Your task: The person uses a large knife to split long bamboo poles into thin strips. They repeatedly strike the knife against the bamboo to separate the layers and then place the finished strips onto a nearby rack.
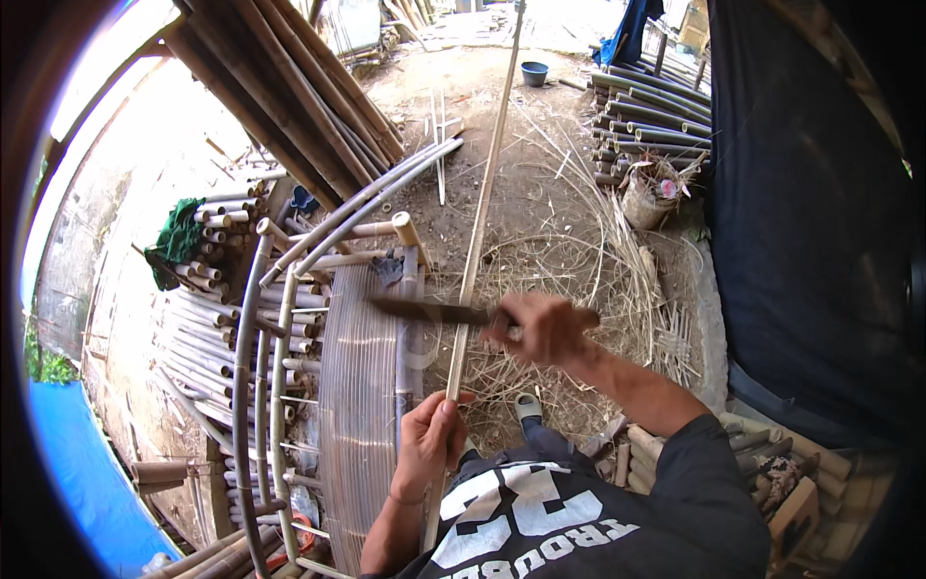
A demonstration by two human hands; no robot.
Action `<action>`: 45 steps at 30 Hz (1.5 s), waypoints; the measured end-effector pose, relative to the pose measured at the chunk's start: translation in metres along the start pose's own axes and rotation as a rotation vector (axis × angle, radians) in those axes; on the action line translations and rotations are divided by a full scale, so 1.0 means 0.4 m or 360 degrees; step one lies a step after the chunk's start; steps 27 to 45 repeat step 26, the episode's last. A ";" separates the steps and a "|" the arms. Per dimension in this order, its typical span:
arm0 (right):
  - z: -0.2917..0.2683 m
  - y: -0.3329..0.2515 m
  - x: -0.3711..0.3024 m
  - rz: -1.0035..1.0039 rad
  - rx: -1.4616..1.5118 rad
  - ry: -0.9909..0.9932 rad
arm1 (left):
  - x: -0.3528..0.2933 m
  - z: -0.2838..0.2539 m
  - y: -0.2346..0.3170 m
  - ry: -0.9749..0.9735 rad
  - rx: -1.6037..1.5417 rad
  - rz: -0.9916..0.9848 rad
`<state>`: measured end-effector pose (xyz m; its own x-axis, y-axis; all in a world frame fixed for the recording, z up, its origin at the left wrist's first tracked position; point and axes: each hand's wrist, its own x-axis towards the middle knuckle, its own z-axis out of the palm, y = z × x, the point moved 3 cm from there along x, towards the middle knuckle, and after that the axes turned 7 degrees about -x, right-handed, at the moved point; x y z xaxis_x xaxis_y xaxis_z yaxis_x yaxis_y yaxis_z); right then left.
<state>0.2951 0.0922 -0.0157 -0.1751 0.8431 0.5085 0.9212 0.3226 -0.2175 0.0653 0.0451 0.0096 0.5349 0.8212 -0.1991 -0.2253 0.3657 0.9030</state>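
A long, split bamboo strip (pixel 490 174) runs from beside my torso far out over the yard. Its near part is gripped by my left hand (pixel 429 439), thumb on top and fingers wrapped round it. My right hand (pixel 542 328) is closed round the handle of a big dark-bladed knife (pixel 424 310), slightly blurred. The blade points left and crosses the strip a little beyond my left hand; whether its edge touches the strip I cannot tell. Left of the strip stands a bamboo bench (pixel 357 386) with a slatted top, and a dark grey cloth (pixel 389 269) lies at its far end.
Thin shavings (pixel 569 251) litter the dirt floor. Thick bamboo poles (pixel 289 96) lean at the far left, and cut poles (pixel 646 116) are stacked at the far right. A dark bucket (pixel 533 73) stands farther off. Black sheeting (pixel 801 212) hangs on the right.
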 end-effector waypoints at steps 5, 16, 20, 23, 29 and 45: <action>-0.050 -0.025 -0.001 -0.0058 0.0060 0.0022 | -0.011 0.018 0.007 -0.0027 -0.0004 -0.0040; -0.129 0.242 0.070 0.0712 0.0133 -0.0128 | -0.161 -0.028 -0.070 -0.0107 -0.0066 -0.0222; -0.146 0.265 0.035 0.0219 -0.0263 0.0149 | -0.269 -0.072 -0.078 -0.0079 -0.0063 -0.0342; -0.173 0.408 0.046 0.0805 -0.0156 -0.0095 | -0.335 -0.102 -0.082 -0.0024 -0.0050 -0.0452; -0.311 0.610 0.042 0.1295 -0.0256 0.0237 | -0.426 -0.142 -0.106 0.0004 0.0103 -0.0479; -0.311 0.610 0.042 0.1295 -0.0256 0.0237 | -0.426 -0.142 -0.106 0.0004 0.0103 -0.0479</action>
